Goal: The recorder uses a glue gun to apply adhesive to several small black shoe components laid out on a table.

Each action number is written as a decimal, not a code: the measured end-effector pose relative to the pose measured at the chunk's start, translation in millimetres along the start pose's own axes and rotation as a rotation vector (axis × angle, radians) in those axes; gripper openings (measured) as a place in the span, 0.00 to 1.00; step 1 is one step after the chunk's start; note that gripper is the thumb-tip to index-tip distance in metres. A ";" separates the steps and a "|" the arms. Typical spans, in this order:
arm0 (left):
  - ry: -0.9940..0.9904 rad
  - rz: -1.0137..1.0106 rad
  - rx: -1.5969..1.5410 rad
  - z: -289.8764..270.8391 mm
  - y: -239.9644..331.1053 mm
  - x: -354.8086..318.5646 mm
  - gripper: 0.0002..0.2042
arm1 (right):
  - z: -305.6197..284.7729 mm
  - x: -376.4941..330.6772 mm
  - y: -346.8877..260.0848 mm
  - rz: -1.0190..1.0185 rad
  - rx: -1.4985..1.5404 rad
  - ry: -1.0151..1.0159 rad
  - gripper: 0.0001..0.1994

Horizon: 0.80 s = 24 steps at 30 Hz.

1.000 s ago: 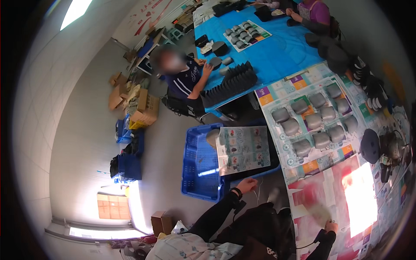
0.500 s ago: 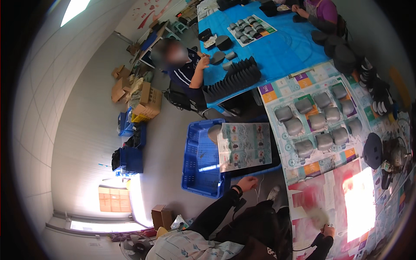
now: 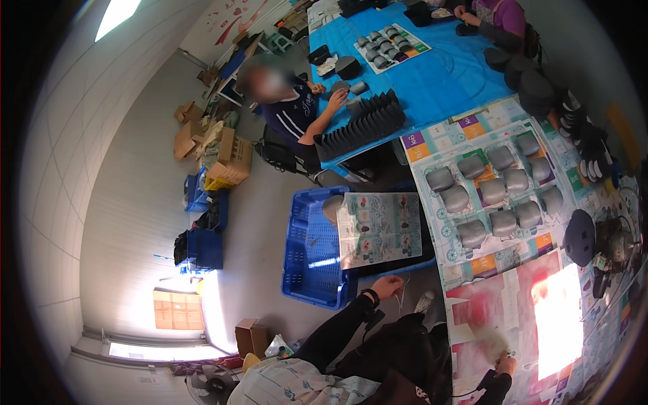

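Observation:
My left hand point(image 3: 387, 287) hangs in front of the blue crate, beside the table. Its fingers are closed, and a thin white strand point(image 3: 403, 290) dangles from them. Low on the right, my right hand point(image 3: 505, 364) rests at the red-stained paper point(image 3: 476, 310) on the table, fingers pinched together. Something small and dark shows at its fingertips, too small to make out. Farther along the same table, several grey rounded, cup-like pieces point(image 3: 495, 190) lie in rows on printed sheets.
A blue plastic crate point(image 3: 297, 253) stands on the floor at left, with a printed sheet point(image 3: 378, 233) over its right side. Beyond is a blue-covered table point(image 3: 439, 81) holding a row of black pieces point(image 3: 364, 125). Two co-workers sit there. A dark oval piece point(image 3: 580, 236) sits at right.
My right hand has shifted slightly left on the paper, while my left hand stays nearly still. The seated co-worker at left has reached forward to the grey pieces on the blue table.

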<state>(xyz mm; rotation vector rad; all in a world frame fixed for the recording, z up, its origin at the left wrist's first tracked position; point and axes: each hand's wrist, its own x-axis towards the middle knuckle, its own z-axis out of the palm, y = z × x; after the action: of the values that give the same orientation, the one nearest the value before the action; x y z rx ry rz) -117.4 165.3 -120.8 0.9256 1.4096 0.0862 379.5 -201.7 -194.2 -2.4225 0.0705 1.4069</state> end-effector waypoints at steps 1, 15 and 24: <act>-0.005 -0.001 -0.004 1.6 1.1 0.6 0.18 | 1.0 4.6 6.6 -0.054 -0.003 0.026 0.26; 0.004 -0.023 -0.028 1.6 0.3 0.1 0.17 | -4.2 -8.5 -9.5 -0.148 -0.156 0.069 0.28; 0.006 -0.023 -0.025 1.4 0.5 -2.9 0.17 | -3.0 -6.6 -3.0 -0.183 -0.125 0.106 0.28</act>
<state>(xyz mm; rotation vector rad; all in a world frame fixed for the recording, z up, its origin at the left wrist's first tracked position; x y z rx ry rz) -116.6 163.2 -118.4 0.8887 1.4221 0.0890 379.3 -200.6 -186.4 -2.5301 -0.2146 1.2359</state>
